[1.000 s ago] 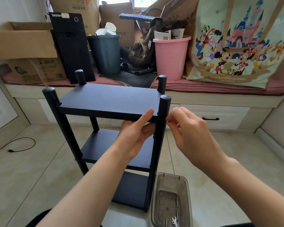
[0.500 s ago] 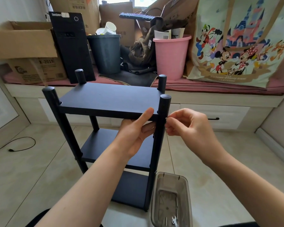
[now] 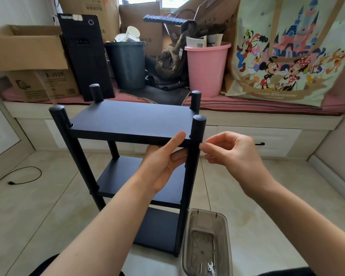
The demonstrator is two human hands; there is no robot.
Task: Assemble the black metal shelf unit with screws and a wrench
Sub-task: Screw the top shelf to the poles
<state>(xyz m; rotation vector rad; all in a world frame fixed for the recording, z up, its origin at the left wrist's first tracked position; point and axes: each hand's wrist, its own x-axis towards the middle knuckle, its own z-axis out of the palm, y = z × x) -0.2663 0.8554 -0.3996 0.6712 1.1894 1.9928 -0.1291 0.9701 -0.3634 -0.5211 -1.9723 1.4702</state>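
A black three-tier shelf (image 3: 131, 122) stands upright on a tiled floor (image 3: 267, 196), in front of a low bench (image 3: 267, 124) piled with household clutter. A person reaches in from the near edge with both bare arms.

The left hand (image 3: 163, 162) grips the near edge of the top board (image 3: 127, 120) close to its right corner, thumb lying flat on the upper face and fingers curled underneath. The right hand (image 3: 233, 154) is at the near right post (image 3: 195, 148), just below the top board; its thumb and forefinger are pinched together against the post's right side, the other fingers loosely curled behind. Whether a screw sits between the pinched fingertips cannot be told, as nothing shows there.

On the floor just right of the shelf's near right foot lies a clear plastic tray (image 3: 207, 244), with a small silver wrench (image 3: 211, 266) and a few thin metal pieces at its near end.

On the bench, from left to right: an open cardboard box (image 3: 28, 56), a black computer tower (image 3: 86, 56), a dark grey bin (image 3: 127, 64) topped with paper cups, a pink bin (image 3: 206, 68) holding papers, and a large cartoon-print bag (image 3: 287, 50). A black cable (image 3: 26, 176) trails across the floor at far left.
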